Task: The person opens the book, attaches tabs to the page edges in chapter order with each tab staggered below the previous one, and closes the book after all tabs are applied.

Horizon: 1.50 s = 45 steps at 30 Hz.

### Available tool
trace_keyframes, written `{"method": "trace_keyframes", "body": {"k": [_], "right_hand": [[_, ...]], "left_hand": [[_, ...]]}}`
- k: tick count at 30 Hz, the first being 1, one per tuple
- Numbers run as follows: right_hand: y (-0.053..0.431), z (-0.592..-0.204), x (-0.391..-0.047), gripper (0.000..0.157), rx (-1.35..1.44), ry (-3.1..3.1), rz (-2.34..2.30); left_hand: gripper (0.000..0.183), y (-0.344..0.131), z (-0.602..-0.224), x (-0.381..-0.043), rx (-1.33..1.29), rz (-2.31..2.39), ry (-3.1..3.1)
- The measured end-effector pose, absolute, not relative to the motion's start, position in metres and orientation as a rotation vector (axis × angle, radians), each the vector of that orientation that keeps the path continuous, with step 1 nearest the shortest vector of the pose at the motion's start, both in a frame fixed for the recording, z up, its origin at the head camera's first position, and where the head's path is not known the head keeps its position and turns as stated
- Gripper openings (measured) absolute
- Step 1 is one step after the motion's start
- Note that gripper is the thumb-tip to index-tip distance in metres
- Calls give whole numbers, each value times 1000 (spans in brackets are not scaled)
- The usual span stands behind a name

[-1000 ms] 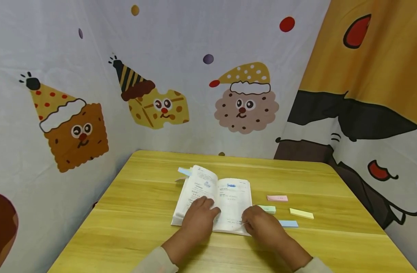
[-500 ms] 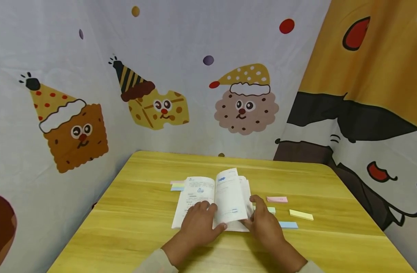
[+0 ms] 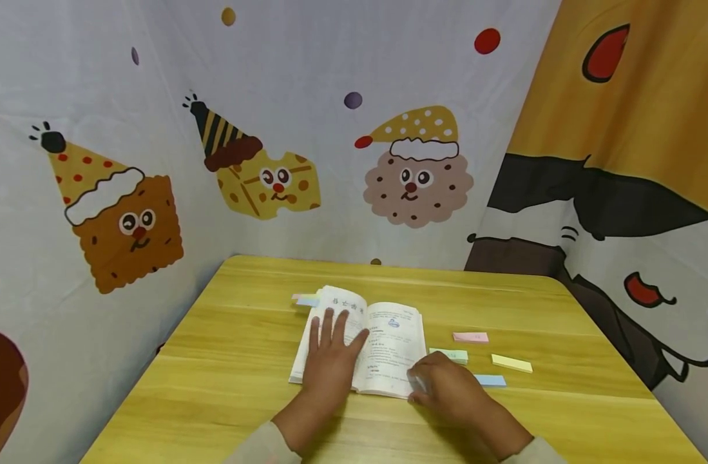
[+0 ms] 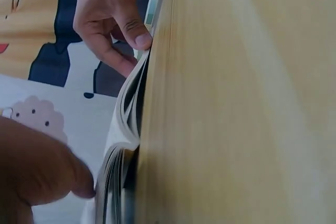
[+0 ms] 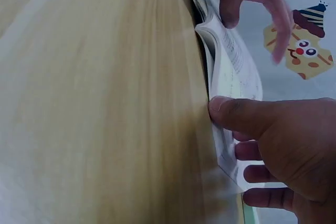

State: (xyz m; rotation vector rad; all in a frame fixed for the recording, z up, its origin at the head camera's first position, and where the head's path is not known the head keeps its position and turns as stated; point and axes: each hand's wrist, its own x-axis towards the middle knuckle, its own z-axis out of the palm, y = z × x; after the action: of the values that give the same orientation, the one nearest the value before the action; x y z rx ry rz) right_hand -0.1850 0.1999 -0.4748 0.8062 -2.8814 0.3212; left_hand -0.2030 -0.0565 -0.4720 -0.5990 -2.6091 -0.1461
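Printed cloth (image 3: 296,58) with party-hatted snack characters hangs behind the wooden table (image 3: 214,386), and on the near part of that table we see the book (image 3: 391,351) lying open, coloured tabs (image 3: 305,299) jutting from its left edge. Our left hand (image 3: 328,361) rests on the left page with fingers spread, holding nothing; our right hand (image 3: 446,383) has thumb and fingers closed in a narrow pinch at the lower right corner of the pages. We judge the book light and soft-bodied, its thin leaves limp, easily creased and apt to slide over one another or spring back unless pressed. The best hold on a leaf, we think, is a gentle pinch at its outer lower corner, with a flat palm near the spine for steadiness.
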Motion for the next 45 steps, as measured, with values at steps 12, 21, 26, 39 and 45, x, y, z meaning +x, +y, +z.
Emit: {"method": "trace_keyframes", "body": {"k": [12, 21, 26, 39, 45], "right_hand": [[200, -468, -186, 11, 839, -2695, 255], [189, -471, -185, 29, 672, -2465, 342], [191, -479, -182, 31, 777, -2696, 327], [200, -470, -187, 10, 1002, -2818, 319], [198, -471, -187, 14, 925, -2721, 272]], "left_hand": [[32, -47, -479, -196, -941, -213, -2744], [31, -45, -478, -198, -872, -193, -2735], [61, -46, -477, -200, -664, -448, -2743], [74, -55, -468, -204, -488, -176, -2613], [38, -52, -474, -198, -895, -128, -2682]]}}
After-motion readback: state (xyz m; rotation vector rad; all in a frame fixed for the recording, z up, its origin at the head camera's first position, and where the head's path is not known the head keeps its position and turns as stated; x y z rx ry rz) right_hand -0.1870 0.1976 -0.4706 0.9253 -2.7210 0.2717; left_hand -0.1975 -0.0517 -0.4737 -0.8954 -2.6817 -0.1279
